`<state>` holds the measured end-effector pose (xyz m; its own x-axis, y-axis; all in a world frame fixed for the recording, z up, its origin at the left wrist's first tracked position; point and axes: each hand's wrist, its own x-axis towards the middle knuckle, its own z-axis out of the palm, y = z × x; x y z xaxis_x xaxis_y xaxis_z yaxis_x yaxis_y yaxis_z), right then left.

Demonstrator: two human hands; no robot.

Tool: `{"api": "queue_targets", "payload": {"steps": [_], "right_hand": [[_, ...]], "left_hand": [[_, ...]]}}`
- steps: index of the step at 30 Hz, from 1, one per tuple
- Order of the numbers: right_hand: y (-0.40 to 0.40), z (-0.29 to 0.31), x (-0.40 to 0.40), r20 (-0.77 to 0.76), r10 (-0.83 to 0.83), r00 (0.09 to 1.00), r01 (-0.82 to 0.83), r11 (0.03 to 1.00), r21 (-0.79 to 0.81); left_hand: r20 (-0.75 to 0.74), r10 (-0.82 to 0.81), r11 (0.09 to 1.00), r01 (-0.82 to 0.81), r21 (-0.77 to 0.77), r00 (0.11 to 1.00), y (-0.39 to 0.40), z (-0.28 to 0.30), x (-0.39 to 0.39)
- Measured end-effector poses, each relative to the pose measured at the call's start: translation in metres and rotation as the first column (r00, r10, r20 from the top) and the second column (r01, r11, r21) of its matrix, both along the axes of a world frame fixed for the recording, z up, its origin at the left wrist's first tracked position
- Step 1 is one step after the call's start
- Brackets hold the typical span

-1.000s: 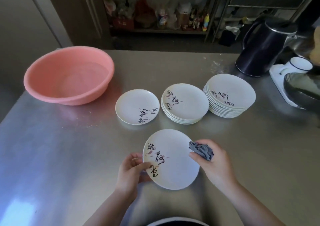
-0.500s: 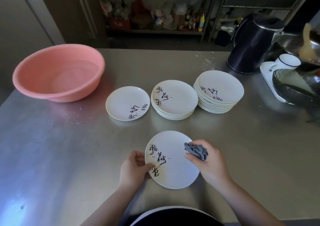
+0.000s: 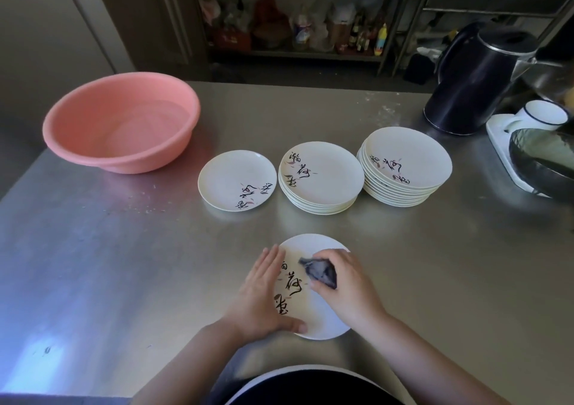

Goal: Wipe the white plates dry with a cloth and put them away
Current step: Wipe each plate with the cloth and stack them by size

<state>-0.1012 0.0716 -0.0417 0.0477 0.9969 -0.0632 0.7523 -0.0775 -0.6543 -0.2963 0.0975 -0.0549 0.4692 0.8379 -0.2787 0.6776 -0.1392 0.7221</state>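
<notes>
A white plate (image 3: 313, 246) with black calligraphy lies near the front edge of the steel table. My left hand (image 3: 264, 296) holds its left rim, fingers straight along the edge and thumb across the near rim. My right hand (image 3: 344, 286) grips a crumpled grey cloth (image 3: 320, 272) and presses it on the plate's middle. Farther back lie a single white plate (image 3: 230, 178), a low stack of plates (image 3: 326, 178) and a taller stack of plates (image 3: 413, 159).
A pink plastic basin (image 3: 102, 147) sits at the back left of the steel table (image 3: 124, 265). A dark kettle (image 3: 469, 81) stands at the back right, with a white mug (image 3: 540, 115) and a dark pan (image 3: 543, 162) by the right edge. Shelves with bottles stand behind.
My right hand has slid the cloth from the plate's right rim to its middle. My left hand has shifted from gripping the left edge to lying flat along it.
</notes>
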Motion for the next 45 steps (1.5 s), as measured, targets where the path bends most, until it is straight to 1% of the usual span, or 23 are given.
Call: {"api": "queue_targets", "payload": {"steps": [1, 3, 6, 9, 12, 14, 17, 19, 21, 23, 26, 27, 29, 31, 32, 34, 36, 38, 41, 43, 45], "right_hand": [[-0.001, 0.0, -0.001, 0.063, 0.055, 0.996, -0.055, 0.998, -0.004], [-0.004, -0.002, 0.002, 0.14, 0.102, 0.985, -0.102, 0.995, -0.006], [-0.005, -0.003, 0.011, 0.203, 0.082, 0.976, -0.078, 0.997, -0.029], [0.001, -0.003, 0.013, 0.243, 0.051, 0.969, -0.039, 0.998, -0.052], [0.013, -0.003, 0.005, 0.245, 0.071, 0.967, -0.066, 0.997, -0.026], [0.018, -0.005, -0.003, 0.249, 0.123, 0.961, -0.13, 0.991, 0.013], [0.014, -0.009, -0.011, 0.229, 0.256, 0.939, -0.28, 0.957, 0.078], [0.004, -0.011, -0.007, 0.21, 0.368, 0.906, -0.389, 0.919, 0.07], [-0.005, -0.01, 0.006, 0.211, 0.435, 0.875, -0.455, 0.888, 0.057], [-0.008, -0.008, 0.024, 0.228, 0.429, 0.874, -0.453, 0.889, 0.063], [-0.004, -0.01, 0.042, 0.261, 0.326, 0.909, -0.354, 0.933, 0.069], [-0.003, -0.01, 0.043, 0.28, 0.312, 0.908, -0.342, 0.937, 0.066], [-0.003, -0.013, 0.042, 0.322, 0.326, 0.889, -0.361, 0.931, 0.053], [-0.002, -0.011, 0.041, 0.329, 0.366, 0.871, -0.397, 0.917, 0.031], [0.002, -0.008, 0.043, 0.311, 0.375, 0.873, -0.401, 0.916, 0.021], [0.012, -0.001, 0.048, 0.211, 0.365, 0.907, -0.371, 0.929, -0.014], [0.029, 0.005, 0.052, 0.151, 0.29, 0.945, -0.302, 0.952, 0.059], [0.047, 0.008, 0.051, 0.171, 0.275, 0.946, -0.298, 0.946, 0.13], [0.068, 0.009, 0.04, 0.26, 0.393, 0.882, -0.437, 0.89, 0.134], [0.076, 0.003, 0.032, 0.333, 0.485, 0.809, -0.542, 0.834, 0.103], [0.08, -0.007, 0.027, 0.395, 0.534, 0.748, -0.598, 0.8, 0.05]], "left_hand": [[-0.015, 0.004, 1.0, -0.004, 0.002, 1.0, -0.001, -0.002, 0.003], [-0.041, 0.013, 1.0, -0.013, 0.018, 0.999, -0.003, -0.006, 0.006], [-0.077, 0.001, 0.999, 0.002, 0.04, 0.997, -0.003, -0.006, 0.007], [-0.076, -0.001, 0.999, 0.003, 0.032, 0.997, -0.002, -0.005, 0.008], [-0.08, -0.002, 0.999, 0.006, 0.043, 0.997, -0.002, -0.004, 0.009], [-0.087, -0.002, 0.999, 0.006, 0.047, 0.996, -0.001, -0.004, 0.009], [-0.086, 0.005, 0.999, -0.002, 0.036, 0.996, 0.0, -0.004, 0.01], [-0.084, 0.015, 0.999, -0.012, 0.035, 0.996, 0.0, -0.005, 0.009], [-0.083, 0.014, 0.999, -0.011, 0.037, 0.996, -0.001, -0.005, 0.009], [-0.089, 0.007, 0.999, -0.004, 0.042, 0.996, -0.002, -0.005, 0.009], [-0.099, -0.005, 0.999, 0.008, 0.035, 0.995, -0.001, -0.004, 0.009], [-0.102, -0.009, 0.999, 0.013, 0.031, 0.995, -0.002, -0.003, 0.009], [-0.111, -0.008, 0.999, 0.012, 0.033, 0.994, -0.001, -0.002, 0.01], [-0.118, -0.018, 0.998, 0.025, 0.052, 0.993, 0.0, -0.001, 0.009], [-0.114, -0.037, 0.996, 0.045, 0.071, 0.993, 0.001, -0.001, 0.008], [-0.098, -0.113, 0.985, 0.124, 0.118, 0.989, 0.005, 0.001, 0.006], [-0.099, -0.193, 0.965, 0.208, 0.163, 0.976, 0.012, 0.007, 0.003], [-0.16, -0.294, 0.933, 0.319, 0.164, 0.942, 0.019, 0.012, 0.002], [-0.26, -0.412, 0.882, 0.454, 0.129, 0.873, 0.028, 0.014, 0.001], [-0.297, -0.45, 0.858, 0.5, 0.119, 0.842, 0.031, 0.013, 0.001], [-0.304, -0.459, 0.851, 0.511, 0.118, 0.835, 0.032, 0.012, 0.001]]}}
